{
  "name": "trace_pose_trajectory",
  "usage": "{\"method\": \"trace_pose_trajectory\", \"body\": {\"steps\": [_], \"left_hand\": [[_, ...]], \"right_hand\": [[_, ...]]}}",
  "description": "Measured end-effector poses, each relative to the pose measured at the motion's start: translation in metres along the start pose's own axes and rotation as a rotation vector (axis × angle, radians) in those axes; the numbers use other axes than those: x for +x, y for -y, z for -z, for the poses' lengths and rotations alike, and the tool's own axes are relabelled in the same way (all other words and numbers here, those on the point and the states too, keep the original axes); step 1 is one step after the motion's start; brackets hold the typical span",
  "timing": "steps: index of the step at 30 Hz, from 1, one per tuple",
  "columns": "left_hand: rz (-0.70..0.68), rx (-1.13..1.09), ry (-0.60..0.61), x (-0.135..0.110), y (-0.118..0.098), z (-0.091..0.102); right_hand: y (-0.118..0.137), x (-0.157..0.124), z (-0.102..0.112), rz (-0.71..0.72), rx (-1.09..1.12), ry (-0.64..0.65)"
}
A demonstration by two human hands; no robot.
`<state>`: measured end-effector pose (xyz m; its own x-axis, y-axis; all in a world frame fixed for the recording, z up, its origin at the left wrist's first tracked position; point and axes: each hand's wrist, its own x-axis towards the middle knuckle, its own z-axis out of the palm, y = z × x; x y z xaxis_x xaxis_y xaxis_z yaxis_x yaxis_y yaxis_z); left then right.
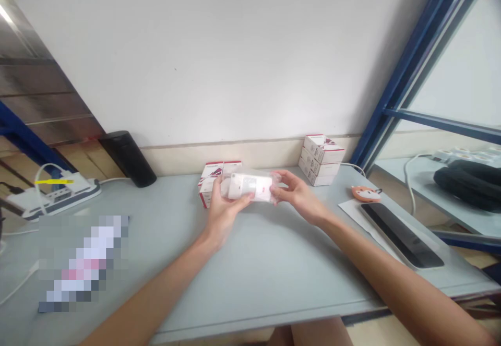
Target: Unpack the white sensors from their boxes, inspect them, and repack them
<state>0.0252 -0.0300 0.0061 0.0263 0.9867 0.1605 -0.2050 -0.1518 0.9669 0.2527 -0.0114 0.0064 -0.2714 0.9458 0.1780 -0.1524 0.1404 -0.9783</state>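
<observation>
Both my hands hold a small white device in a clear plastic bag above the grey table. My left hand grips its left end, fingers wrapped round it. My right hand pinches the bag's right end. Just behind the bag lie a few small red-and-white boxes.
A stack of three red-and-white boxes stands by the wall at the right. A dark tablet lies on paper beside an orange fox-shaped thing. A black cylinder and a white power strip sit at the left. Blue shelving rises at the right.
</observation>
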Motion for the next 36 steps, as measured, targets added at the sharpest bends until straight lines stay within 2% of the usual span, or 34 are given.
{"method": "trace_pose_trajectory", "body": {"steps": [2,3,6,8,11,16,19,22,24,28,30,32,36], "left_hand": [[-0.068,0.115,0.041,-0.001,0.007,0.001],[-0.144,0.196,0.07,-0.001,0.01,0.001],[-0.443,0.521,0.106,-0.004,0.016,0.003],[-0.555,0.709,0.096,-0.005,0.016,0.005],[-0.583,0.806,0.054,-0.004,0.01,0.009],[-0.573,0.798,-0.016,0.0,-0.001,0.014],[-0.493,0.89,-0.005,-0.003,-0.005,0.013],[-0.315,0.869,0.044,-0.009,-0.01,0.007],[-0.112,0.694,0.131,-0.012,-0.015,0.001],[0.399,0.251,0.403,-0.01,-0.022,-0.002],[0.549,0.073,0.517,-0.007,-0.024,0.002],[0.576,-0.089,0.591,-0.006,-0.025,0.006],[0.372,-0.268,0.729,-0.008,-0.03,0.011]], "right_hand": [[-0.004,0.002,0.002,0.031,0.024,-0.062],[-0.005,0.004,0.004,0.027,0.057,-0.067],[-0.002,0.006,0.013,-0.024,0.135,-0.015],[0.002,0.006,0.017,-0.039,0.157,0.024],[0.01,0.004,0.017,-0.012,0.157,0.026],[0.016,0.003,0.017,0.067,0.065,-0.022],[0.013,0.003,0.017,0.077,-0.106,-0.035],[0.006,0.003,0.017,0.051,-0.168,-0.027],[0.002,0.004,0.016,0.036,-0.136,-0.028],[0.001,0.004,0.014,0.007,-0.055,-0.015],[0.002,0.003,0.012,-0.015,0.005,-0.011],[0.004,0.003,0.01,-0.038,0.081,-0.031],[0.005,0.003,0.005,-0.076,0.222,-0.07]]}}
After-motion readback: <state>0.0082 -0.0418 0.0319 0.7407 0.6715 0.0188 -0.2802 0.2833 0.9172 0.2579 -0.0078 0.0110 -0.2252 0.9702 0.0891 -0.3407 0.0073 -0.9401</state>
